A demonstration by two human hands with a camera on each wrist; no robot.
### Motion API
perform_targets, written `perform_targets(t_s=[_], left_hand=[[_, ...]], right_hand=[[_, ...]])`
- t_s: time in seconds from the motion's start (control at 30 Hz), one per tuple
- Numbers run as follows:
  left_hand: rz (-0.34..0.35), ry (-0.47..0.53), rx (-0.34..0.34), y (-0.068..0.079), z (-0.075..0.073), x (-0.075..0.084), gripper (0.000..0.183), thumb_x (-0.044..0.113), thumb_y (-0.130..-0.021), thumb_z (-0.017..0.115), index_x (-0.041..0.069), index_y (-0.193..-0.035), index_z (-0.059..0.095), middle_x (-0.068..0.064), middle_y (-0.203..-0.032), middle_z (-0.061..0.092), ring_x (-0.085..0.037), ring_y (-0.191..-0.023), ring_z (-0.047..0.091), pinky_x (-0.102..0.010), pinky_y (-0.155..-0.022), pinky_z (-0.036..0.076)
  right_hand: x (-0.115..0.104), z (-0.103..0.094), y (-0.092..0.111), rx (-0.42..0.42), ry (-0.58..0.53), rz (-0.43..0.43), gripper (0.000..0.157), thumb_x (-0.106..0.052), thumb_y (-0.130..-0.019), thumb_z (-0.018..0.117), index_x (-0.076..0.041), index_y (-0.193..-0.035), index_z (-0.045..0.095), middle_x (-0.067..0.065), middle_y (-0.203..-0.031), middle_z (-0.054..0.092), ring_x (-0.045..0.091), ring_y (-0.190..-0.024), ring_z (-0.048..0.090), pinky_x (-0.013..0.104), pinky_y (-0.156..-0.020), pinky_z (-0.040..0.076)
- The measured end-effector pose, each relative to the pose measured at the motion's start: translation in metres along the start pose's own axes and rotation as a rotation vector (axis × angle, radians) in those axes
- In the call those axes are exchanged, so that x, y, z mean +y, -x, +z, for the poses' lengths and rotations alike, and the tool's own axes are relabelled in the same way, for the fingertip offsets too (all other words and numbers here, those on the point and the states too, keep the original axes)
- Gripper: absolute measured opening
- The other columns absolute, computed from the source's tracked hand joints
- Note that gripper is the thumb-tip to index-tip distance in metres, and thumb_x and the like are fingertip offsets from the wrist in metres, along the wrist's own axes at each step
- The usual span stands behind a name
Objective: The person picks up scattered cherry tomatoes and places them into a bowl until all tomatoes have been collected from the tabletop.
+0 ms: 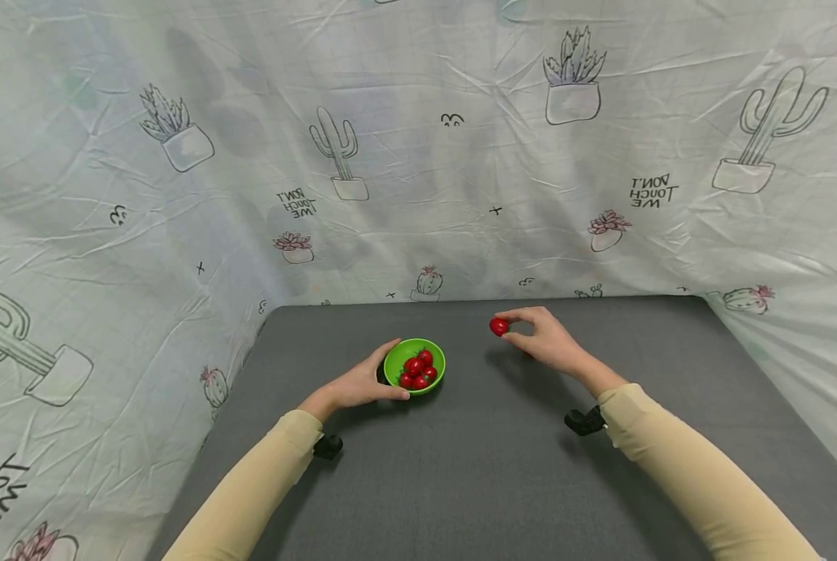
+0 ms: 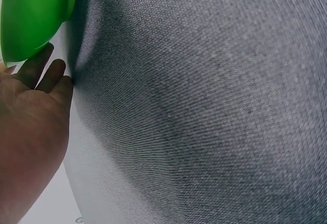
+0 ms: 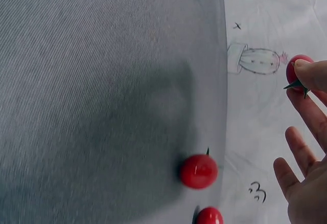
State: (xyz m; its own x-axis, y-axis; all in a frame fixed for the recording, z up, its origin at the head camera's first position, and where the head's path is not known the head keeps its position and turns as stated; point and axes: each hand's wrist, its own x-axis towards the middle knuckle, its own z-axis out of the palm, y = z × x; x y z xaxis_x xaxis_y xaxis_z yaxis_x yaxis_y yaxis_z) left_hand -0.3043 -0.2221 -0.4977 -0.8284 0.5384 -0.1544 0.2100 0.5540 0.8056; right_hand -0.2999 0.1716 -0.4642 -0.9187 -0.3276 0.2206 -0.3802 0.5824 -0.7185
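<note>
My left hand holds a green bowl by its left side, thumb on the near rim and fingers on the far rim. In the bowl lie several red cherry tomatoes with green stems. From the left wrist, the fingers show against the outer wall of the bowl. Right of the bowl, my right hand pinches one cherry tomato above the table between thumb and fingertips. The right wrist view shows its green stem pointing down beside the thumb, the other fingers spread.
Two more tomatoes, one whole and one cut by the frame edge, rest on the table below the right hand; that hand mostly hides them from the head view. A white cactus-print cloth hangs behind the grey table.
</note>
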Motion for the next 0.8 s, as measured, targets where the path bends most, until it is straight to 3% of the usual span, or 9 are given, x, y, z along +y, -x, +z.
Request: perform_targets(t_s=[0.27, 0.8], left_hand=[[-0.026, -0.014, 0.005, 0.001, -0.001, 0.001, 0.11, 0.047, -0.085, 0.084, 0.023, -0.166, 0.014, -0.01, -0.167, 0.019, -0.031, -0.151, 0.024, -0.059, -0.116, 0.025], [-0.028, -0.025, 0.011, 0.003, -0.001, 0.003, 0.109, 0.048, -0.084, 0.084, 0.023, -0.166, 0.016, -0.01, -0.166, 0.023, -0.03, -0.15, 0.028, -0.058, -0.115, 0.028]], right_hand=[[-0.01, 0.014, -0.01, -0.022, -0.026, -0.058, 0.04, -0.021, -0.1, 0.07, -0.018, -0.139, 0.066, 0.005, -0.138, 0.062, 0.03, -0.136, 0.043, 0.06, -0.109, 0.032], [-0.027, 0.038, -0.028, -0.11, -0.053, -0.053, 0.042, -0.025, -0.101, 0.068, -0.017, -0.142, 0.064, 0.004, -0.137, 0.062, 0.03, -0.137, 0.041, 0.06, -0.109, 0.032]])
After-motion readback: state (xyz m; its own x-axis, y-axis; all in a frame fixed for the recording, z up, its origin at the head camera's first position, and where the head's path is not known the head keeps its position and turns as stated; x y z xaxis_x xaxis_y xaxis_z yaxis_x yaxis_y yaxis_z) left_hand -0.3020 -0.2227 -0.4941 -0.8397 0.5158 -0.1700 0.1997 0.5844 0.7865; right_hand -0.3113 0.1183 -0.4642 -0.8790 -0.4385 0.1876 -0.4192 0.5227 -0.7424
